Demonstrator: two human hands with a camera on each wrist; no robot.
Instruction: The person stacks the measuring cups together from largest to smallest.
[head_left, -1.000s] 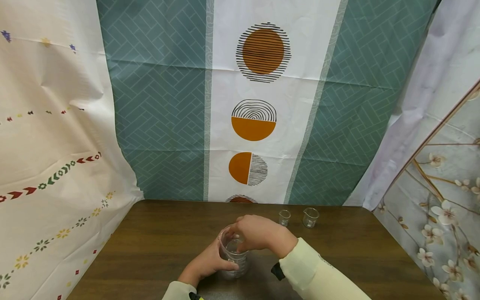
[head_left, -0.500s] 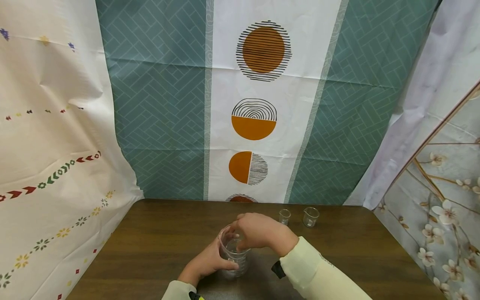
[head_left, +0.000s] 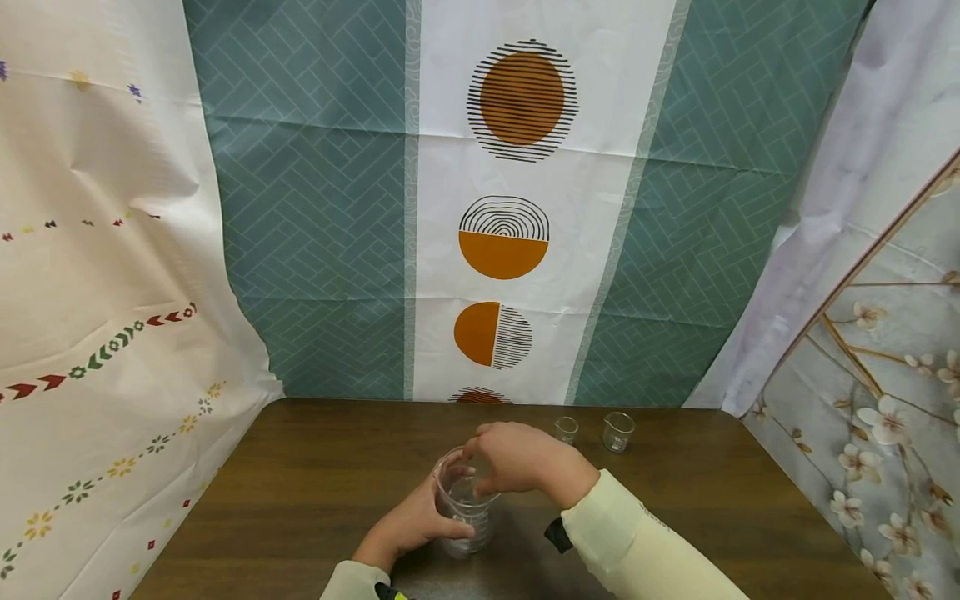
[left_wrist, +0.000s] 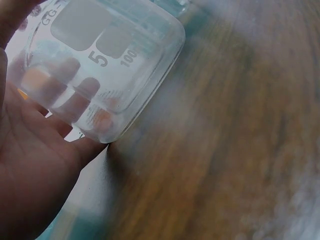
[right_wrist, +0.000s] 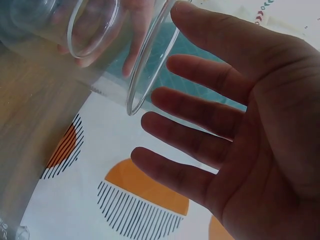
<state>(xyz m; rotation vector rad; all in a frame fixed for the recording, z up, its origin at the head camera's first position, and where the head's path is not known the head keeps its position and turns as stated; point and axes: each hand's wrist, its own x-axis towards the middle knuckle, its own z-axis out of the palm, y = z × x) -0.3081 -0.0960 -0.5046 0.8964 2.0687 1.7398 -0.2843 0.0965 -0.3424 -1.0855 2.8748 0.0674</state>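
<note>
A large glass beaker (head_left: 474,533) stands on the table in the head view. My left hand (head_left: 416,518) grips its side, thumb in front and fingers behind; the left wrist view shows the fingers through the printed glass. Inside it sits a smaller glass beaker, whose rim (right_wrist: 95,49) shows in the right wrist view. My right hand (head_left: 521,457) hovers over the large beaker's mouth. Its fingers (right_wrist: 195,112) are spread and hold nothing, with the thumb tip close to the rim; whether it touches, I cannot tell.
Two small glass beakers, one smaller (head_left: 566,430) and one wider (head_left: 618,433), stand near the back edge of the brown wooden table (head_left: 322,467). A patterned curtain (head_left: 322,250) hangs directly behind the table, with further cloths at both sides.
My right hand has risen slightly away from the beaker's mouth, its fingers a little looser. The left hand keeps its grip on the large beaker. The head view has shifted a little.
</note>
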